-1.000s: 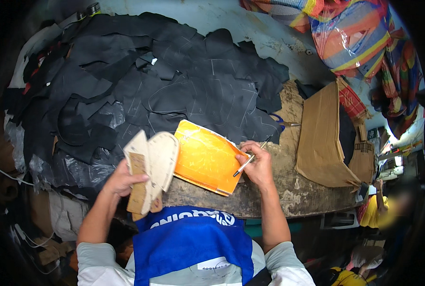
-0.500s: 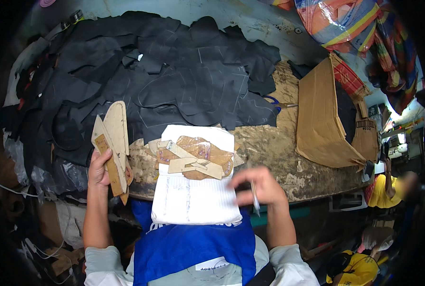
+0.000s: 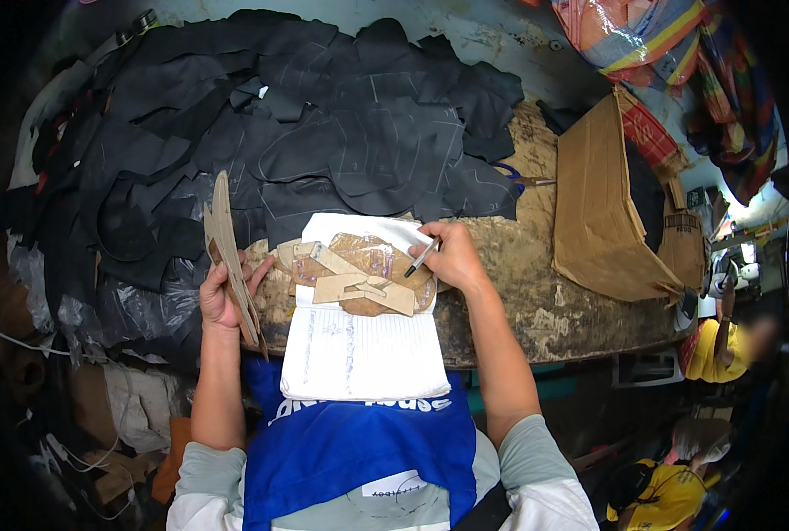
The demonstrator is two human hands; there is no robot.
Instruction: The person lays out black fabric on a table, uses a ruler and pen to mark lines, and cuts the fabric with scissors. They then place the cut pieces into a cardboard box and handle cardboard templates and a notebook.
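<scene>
My left hand (image 3: 224, 299) is closed around a stack of cardboard pattern pieces (image 3: 228, 239), tilted so that they show almost edge-on. An open lined notebook (image 3: 359, 358) with handwriting lies at the table's front edge, reaching over my blue apron. Several brown and beige pattern pieces (image 3: 350, 265) are piled on its upper page. My right hand (image 3: 455, 257) grips a pen (image 3: 422, 257), point down to the left, above the right side of that pile. Its fingertips are at the upper right edge of the notebook; I cannot tell whether they pinch the page.
Dark fabric pieces (image 3: 350, 150) with chalk lines cover much of the worn table (image 3: 536, 292). Blue-handled scissors (image 3: 523, 180) lie beside an open cardboard box (image 3: 598, 195). Striped plastic sacks (image 3: 629, 35) are at upper right. People in yellow (image 3: 713, 354) are at far right.
My right hand has moved up and left with the pen to the notebook's upper right edge. The left hand has shifted right and turned its pattern pieces edge-on.
</scene>
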